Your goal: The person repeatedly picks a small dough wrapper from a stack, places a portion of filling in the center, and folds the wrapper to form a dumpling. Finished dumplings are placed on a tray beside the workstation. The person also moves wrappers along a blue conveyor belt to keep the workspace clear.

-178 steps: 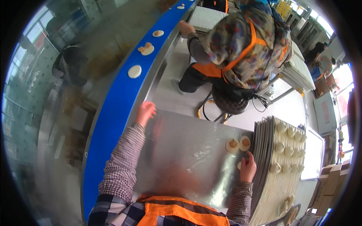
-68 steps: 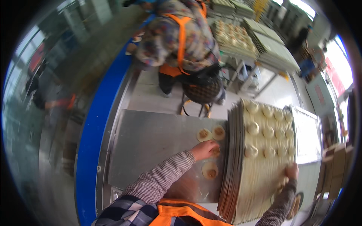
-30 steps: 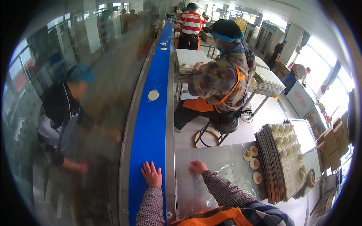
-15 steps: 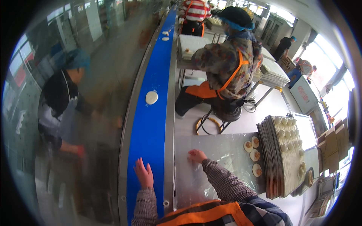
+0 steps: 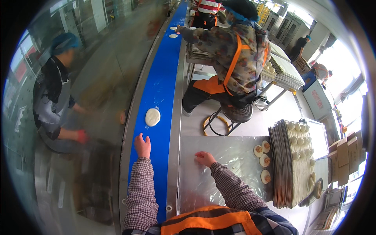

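On the blue conveyor belt [image 5: 159, 82] lies a pale flat round of dough [image 5: 152, 116]. Just on the near side of it, my left hand [image 5: 142, 146] reaches over the belt, thumb and fingers apart, holding nothing and not touching the dough. My right hand [image 5: 205, 158] is low over the plastic-covered worktop [image 5: 219, 180] beside the belt. Its fingers are loosely bent and a little apart, with nothing visible in them. Several dough rounds topped with brownish filling [image 5: 265, 160] lie along the worktop's right side.
A tall stack of trays [image 5: 291, 164] at right carries rows of pale dough balls. Ahead, a seated co-worker [image 5: 239, 58] reaches over the belt toward smaller dough rounds [image 5: 173, 36]. Another person [image 5: 58, 94] stands left behind a clear panel. Cardboard boxes [image 5: 344, 156] are at far right.
The dough round has travelled nearer along the belt. My left hand has moved forward toward it; my right hand has barely moved. The seated co-worker's arm now extends over the belt.
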Tool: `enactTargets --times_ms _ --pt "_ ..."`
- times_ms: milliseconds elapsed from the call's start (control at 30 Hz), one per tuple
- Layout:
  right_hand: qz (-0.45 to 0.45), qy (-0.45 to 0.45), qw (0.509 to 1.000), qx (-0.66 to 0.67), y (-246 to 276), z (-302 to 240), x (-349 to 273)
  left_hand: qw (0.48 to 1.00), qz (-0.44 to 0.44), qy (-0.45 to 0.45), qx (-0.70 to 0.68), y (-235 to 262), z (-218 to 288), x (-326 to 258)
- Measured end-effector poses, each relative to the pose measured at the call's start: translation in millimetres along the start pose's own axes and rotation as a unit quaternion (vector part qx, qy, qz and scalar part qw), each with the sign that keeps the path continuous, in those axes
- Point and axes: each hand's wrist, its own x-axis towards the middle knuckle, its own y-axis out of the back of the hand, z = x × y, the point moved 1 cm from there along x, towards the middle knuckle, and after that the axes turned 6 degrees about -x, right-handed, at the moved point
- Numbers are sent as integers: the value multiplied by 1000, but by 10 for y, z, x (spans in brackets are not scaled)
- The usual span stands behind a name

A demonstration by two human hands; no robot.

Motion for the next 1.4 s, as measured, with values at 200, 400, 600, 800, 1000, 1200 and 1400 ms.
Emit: enactTargets --times_ms 200,400,600,800,1000,1200,1400 --pt "-20 -6 999 30 40 -23 -8 999 -11 3 49 -77 -90 153" --pt "-29 -7 998 54 98 -31 -43 994 -24 31 106 -42 -103 -214" --pt "-26 -25 997 69 84 -103 -54 992 -28 101 71 122 -419 -504" --pt "-31 -29 996 81 80 -138 -64 985 -70 148 -60 292 -995 -883" --pt "-26 -23 997 64 52 -88 -43 974 -155 161 -46 681 -1079 -1329" --pt "-26 -18 998 61 29 -30 -9 929 -177 235 -223 969 -1029 -1700" --pt "-33 -14 997 64 38 -17 0 741 -106 321 -580 859 -1063 -1552"
